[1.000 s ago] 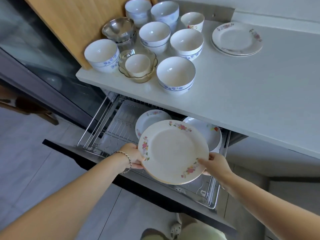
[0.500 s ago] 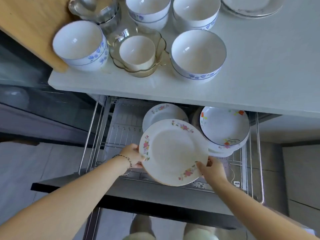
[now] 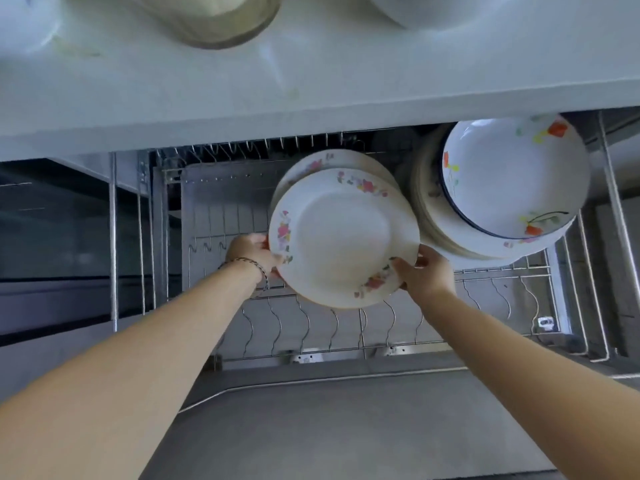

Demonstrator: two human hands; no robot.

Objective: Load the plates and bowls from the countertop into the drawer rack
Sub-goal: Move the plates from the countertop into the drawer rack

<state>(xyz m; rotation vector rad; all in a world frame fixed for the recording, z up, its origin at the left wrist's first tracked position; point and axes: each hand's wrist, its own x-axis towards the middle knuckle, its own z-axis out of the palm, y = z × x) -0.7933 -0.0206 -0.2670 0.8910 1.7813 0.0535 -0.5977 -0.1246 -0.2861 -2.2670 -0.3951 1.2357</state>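
A white plate with a pink flower rim (image 3: 343, 237) is tilted over the wire drawer rack (image 3: 311, 327). My left hand (image 3: 252, 252) grips its left edge and my right hand (image 3: 426, 275) grips its lower right edge. Just behind it another flowered plate (image 3: 322, 164) stands in the rack, mostly hidden. To the right, a deep dish with orange flowers (image 3: 512, 174) leans on a stack of plates (image 3: 429, 209) in the rack.
The white countertop (image 3: 311, 91) overhangs the back of the drawer, with a glass bowl (image 3: 211, 19) and a white bowl (image 3: 426, 8) at its edge. The drawer's steel front panel (image 3: 346, 410) lies below my arms. Wire dividers on the left and front stand bare.
The camera has dipped lower and closer to the drawer. Both hands have carried the plate down and back, close against the plate standing in the rack.
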